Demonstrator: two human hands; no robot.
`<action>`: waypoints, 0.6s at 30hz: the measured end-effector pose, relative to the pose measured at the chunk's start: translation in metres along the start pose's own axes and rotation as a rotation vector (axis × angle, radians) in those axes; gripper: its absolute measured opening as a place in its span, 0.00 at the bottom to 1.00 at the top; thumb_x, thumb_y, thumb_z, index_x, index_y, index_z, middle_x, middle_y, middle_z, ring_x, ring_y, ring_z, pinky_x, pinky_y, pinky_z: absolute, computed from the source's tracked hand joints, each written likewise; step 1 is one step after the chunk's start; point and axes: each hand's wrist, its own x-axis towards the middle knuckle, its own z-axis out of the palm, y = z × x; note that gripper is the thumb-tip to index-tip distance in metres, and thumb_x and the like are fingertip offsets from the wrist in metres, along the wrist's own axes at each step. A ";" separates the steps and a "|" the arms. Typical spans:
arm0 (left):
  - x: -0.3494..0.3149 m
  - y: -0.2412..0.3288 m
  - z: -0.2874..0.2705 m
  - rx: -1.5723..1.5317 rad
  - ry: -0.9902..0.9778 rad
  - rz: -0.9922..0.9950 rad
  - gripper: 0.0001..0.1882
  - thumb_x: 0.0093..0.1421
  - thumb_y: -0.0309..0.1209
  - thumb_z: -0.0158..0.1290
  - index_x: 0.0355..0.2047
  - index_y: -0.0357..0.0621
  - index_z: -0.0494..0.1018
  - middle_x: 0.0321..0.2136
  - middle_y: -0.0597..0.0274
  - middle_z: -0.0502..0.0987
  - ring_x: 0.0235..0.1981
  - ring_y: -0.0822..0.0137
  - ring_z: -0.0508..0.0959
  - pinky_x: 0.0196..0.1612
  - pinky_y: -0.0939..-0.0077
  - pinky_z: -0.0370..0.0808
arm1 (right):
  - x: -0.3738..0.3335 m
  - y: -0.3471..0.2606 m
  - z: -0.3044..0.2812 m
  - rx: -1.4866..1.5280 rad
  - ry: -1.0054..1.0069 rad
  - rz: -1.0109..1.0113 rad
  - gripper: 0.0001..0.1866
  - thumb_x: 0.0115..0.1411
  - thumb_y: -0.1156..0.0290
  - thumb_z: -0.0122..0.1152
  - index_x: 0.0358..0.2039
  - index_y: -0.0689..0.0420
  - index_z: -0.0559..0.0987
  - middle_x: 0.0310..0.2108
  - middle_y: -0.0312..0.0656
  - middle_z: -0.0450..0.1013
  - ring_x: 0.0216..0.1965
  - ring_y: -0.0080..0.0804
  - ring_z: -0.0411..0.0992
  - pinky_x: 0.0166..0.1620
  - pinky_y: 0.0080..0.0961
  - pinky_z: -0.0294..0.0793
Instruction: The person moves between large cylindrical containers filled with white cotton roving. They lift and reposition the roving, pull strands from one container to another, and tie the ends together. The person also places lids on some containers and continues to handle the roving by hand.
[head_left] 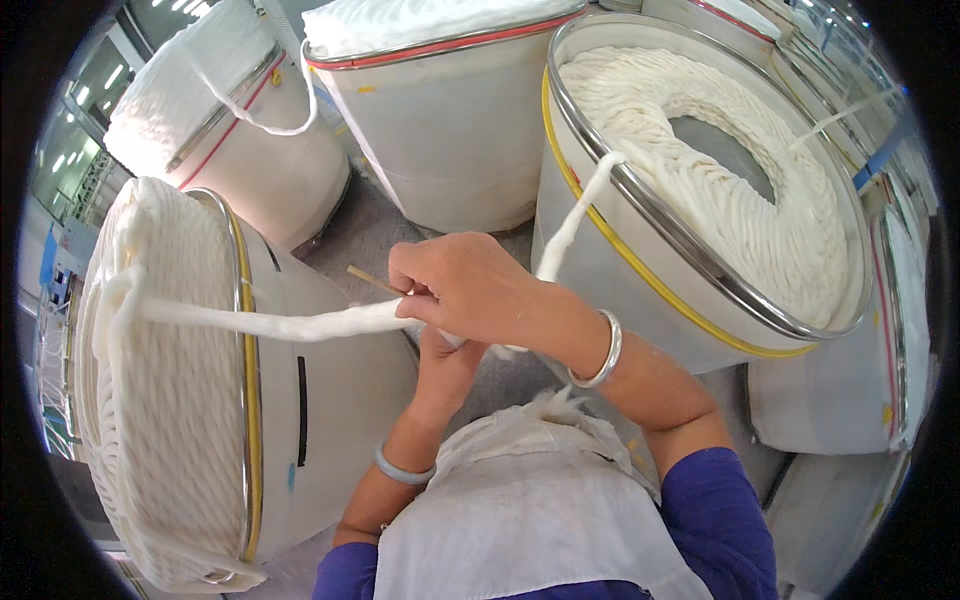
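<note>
My right hand (465,285) is closed over the end of a thick white cotton sliver (300,325), with a thin tan stick (372,278) poking out from its fingers. Just below it, my left hand (447,370) is closed on the same sliver; its fingertips are partly covered by the right hand. Leftward, the sliver runs to the coiled sliver in a tall can (300,420). Another length of sliver (575,225) hangs over the rim of the can (640,270) on the right and passes behind my right hand. Whether the two lengths are joined is hidden.
Two more full cans stand behind, one at the far left (265,170) with a loop of sliver hanging off it, one at the far middle (440,140). Further cans (830,400) line the right. My white apron (530,510) carries loose fibre at its top.
</note>
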 end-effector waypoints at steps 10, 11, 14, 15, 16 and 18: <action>0.009 -0.004 0.015 0.005 -0.040 -0.018 0.09 0.63 0.21 0.50 0.44 0.37 0.71 0.38 0.69 0.75 0.38 0.77 0.72 0.40 0.81 0.68 | -0.004 0.006 -0.020 -0.018 0.111 -0.029 0.09 0.49 0.69 0.63 0.29 0.58 0.75 0.22 0.47 0.72 0.28 0.52 0.72 0.32 0.43 0.68; 0.010 -0.004 0.017 0.039 -0.038 0.007 0.09 0.63 0.21 0.50 0.44 0.37 0.71 0.37 0.70 0.75 0.38 0.78 0.72 0.39 0.82 0.68 | -0.006 0.006 -0.022 0.074 0.087 -0.045 0.09 0.49 0.69 0.63 0.28 0.58 0.76 0.21 0.47 0.72 0.28 0.51 0.72 0.32 0.43 0.68; 0.013 -0.007 0.022 0.035 0.004 -0.009 0.09 0.63 0.19 0.48 0.44 0.37 0.71 0.37 0.70 0.74 0.37 0.79 0.71 0.38 0.83 0.67 | -0.008 0.009 -0.028 0.242 0.114 -0.145 0.09 0.48 0.68 0.64 0.28 0.59 0.76 0.21 0.46 0.72 0.27 0.50 0.72 0.31 0.42 0.68; 0.013 -0.009 0.024 0.015 0.024 -0.001 0.09 0.63 0.19 0.48 0.44 0.38 0.70 0.37 0.70 0.74 0.36 0.79 0.71 0.37 0.84 0.67 | -0.010 0.011 -0.030 0.229 0.076 -0.133 0.10 0.48 0.68 0.64 0.28 0.59 0.75 0.22 0.46 0.72 0.27 0.49 0.72 0.31 0.41 0.68; 0.014 -0.012 0.025 0.017 0.023 -0.032 0.10 0.63 0.19 0.48 0.45 0.38 0.70 0.37 0.70 0.73 0.36 0.79 0.71 0.38 0.83 0.67 | -0.010 0.012 -0.032 0.210 0.042 -0.095 0.11 0.48 0.68 0.64 0.28 0.60 0.75 0.23 0.46 0.73 0.27 0.49 0.72 0.31 0.41 0.68; 0.016 -0.018 0.028 0.018 0.027 -0.031 0.10 0.63 0.19 0.47 0.45 0.38 0.69 0.37 0.70 0.72 0.36 0.79 0.71 0.38 0.83 0.68 | -0.012 0.015 -0.037 0.091 0.042 -0.032 0.10 0.49 0.69 0.63 0.30 0.60 0.75 0.25 0.45 0.73 0.26 0.46 0.72 0.31 0.38 0.69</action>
